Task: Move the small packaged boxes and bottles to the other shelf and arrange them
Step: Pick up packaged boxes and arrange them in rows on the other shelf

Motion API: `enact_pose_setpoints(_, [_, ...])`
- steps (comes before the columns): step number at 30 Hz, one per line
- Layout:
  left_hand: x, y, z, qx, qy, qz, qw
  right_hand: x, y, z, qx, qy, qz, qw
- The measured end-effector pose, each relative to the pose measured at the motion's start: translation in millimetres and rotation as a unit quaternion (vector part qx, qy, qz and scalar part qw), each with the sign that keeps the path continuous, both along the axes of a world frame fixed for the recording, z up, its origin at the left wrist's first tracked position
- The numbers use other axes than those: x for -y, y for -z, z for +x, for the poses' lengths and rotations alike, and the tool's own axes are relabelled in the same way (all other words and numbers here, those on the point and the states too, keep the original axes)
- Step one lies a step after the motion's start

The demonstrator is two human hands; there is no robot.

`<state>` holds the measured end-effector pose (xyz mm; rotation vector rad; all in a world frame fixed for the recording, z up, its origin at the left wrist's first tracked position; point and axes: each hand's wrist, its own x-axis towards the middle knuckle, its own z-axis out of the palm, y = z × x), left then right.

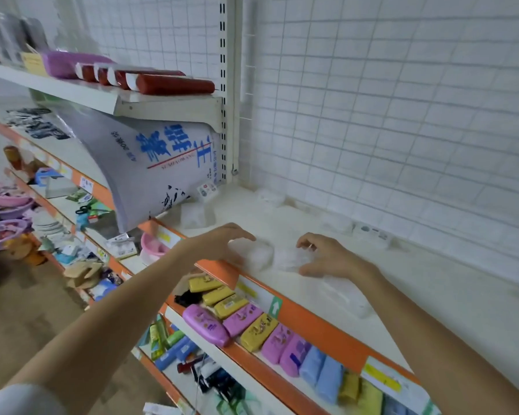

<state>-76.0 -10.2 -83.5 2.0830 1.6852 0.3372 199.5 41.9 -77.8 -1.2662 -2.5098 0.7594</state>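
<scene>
- Sack (150, 163) at 10 o'clock leans over the shelf (432, 295); a bump could slide it onto the work area.
- Left hand (219, 241), fingers spread, rests over a clear pack (256, 254) at the shelf lip; a nudge risks tipping it off.
- Right hand (327, 256) pinches a second pack (291, 260) just beside; a slick wrapper may slip.
- More packs at 1 o'clock, blurred.

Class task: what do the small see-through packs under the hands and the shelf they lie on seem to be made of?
Small clear packs: probably thin glossy plastic; translucent, with pale highlights. They are blurred, so uncertain.
White shelf with orange front edge: looks like painted metal; smooth, matt and flat, though coated board is possible.
</scene>
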Motion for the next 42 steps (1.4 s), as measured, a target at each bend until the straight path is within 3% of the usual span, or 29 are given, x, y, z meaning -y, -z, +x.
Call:
enact_pose_setpoints(10, [-100.4,6.1,-27.7,-0.038,0.111,0.077,0.990,-39.7,14.1,-12.8,-0.010,0.119,0.000,0.993])
enact_pose_setpoints(15, [-136.1,-1.6,-32.2,-0.067,0.167,0.053,0.982,-43.2,11.6,-24.6,-0.014,0.193,0.009,0.981])
enact_pose_setpoints(20, [-157.1,-3.7,-39.7,0.017,0.162,-0.010,0.987,-32.2,3.0,-37.2,-0.114,0.280,-0.013,0.953])
enact_pose_setpoints(25, [-165.2,-0.4,-48.7,0.131,0.158,-0.096,0.974,-28.5,0.3,-47.2,-0.214,0.389,-0.055,0.894])
enact_pose_setpoints(28, [-167.4,5.7,-47.5,0.131,0.177,-0.100,0.970,-27.3,1.8,-48.5,-0.230,0.424,-0.076,0.873])
enact_pose_setpoints(35, [-163.8,9.0,-44.5,0.048,0.206,-0.047,0.976,-32.5,3.4,-40.8,-0.147,0.388,-0.074,0.907])
enact_pose_setpoints(42, [-157.5,10.4,-39.3,0.019,0.174,-0.023,0.984,-23.6,11.4,-29.4,-0.072,0.329,-0.082,0.938])
